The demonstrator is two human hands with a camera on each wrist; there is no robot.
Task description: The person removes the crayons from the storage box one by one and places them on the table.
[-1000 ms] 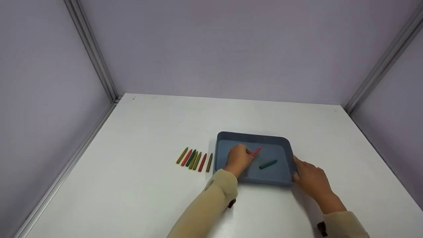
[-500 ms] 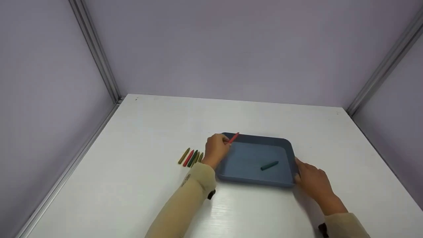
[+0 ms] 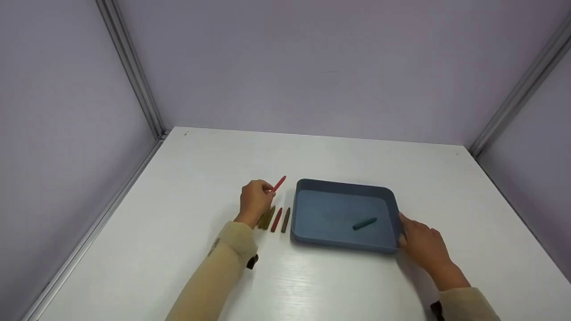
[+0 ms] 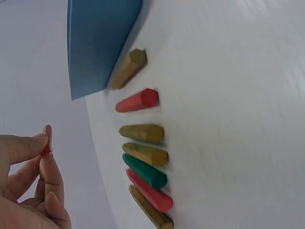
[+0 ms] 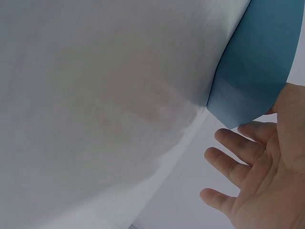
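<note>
The left hand pinches a red wax crayon above the row of crayons on the white worktop. One green crayon remains in the blue plastic tray; the right hand, fingers relaxed, steadies its edge.

Test booth, bare lilac panels, white table

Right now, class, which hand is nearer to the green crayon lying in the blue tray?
Right. The right hand rests against the blue tray at its right side, close to the green crayon. The left hand is outside the tray, left of it, pinching a red crayon.
</note>
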